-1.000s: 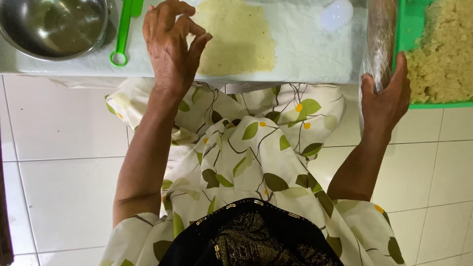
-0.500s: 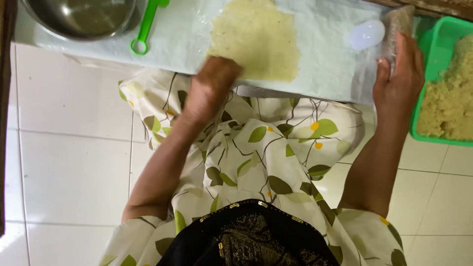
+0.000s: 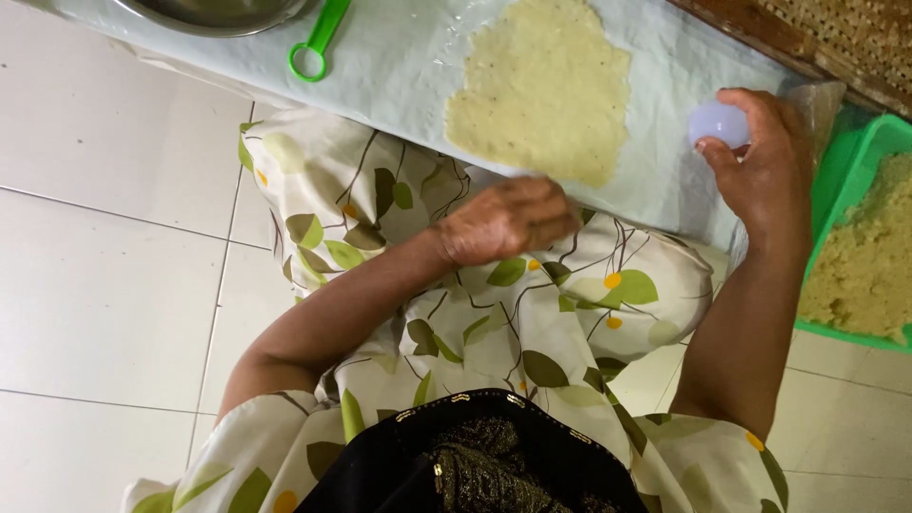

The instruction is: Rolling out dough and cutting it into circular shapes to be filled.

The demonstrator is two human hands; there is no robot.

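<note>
A thin, flattened sheet of pale yellow dough (image 3: 541, 95) lies on a plastic-covered board (image 3: 408, 66) across my lap. My left hand (image 3: 503, 223) rests at the board's near edge just below the dough, fingers curled under; what they hold is hidden. My right hand (image 3: 769, 176) is at the board's right end, thumb and fingers closed around a small white round cup (image 3: 717, 123) that stands on the plastic beside the dough.
A green tub (image 3: 841, 180) of crumbly yellow dough (image 3: 869, 256) stands at the right. A steel bowl (image 3: 218, 9) and a green-handled utensil (image 3: 318, 43) sit at the board's left end. Wrinkled clear plastic (image 3: 817, 100) lies behind my right hand. White tile floor (image 3: 104, 266) lies below.
My left hand came off the board top down to its near edge. My right hand moved from the plastic roll onto the white cup. The view shifted left and down.
</note>
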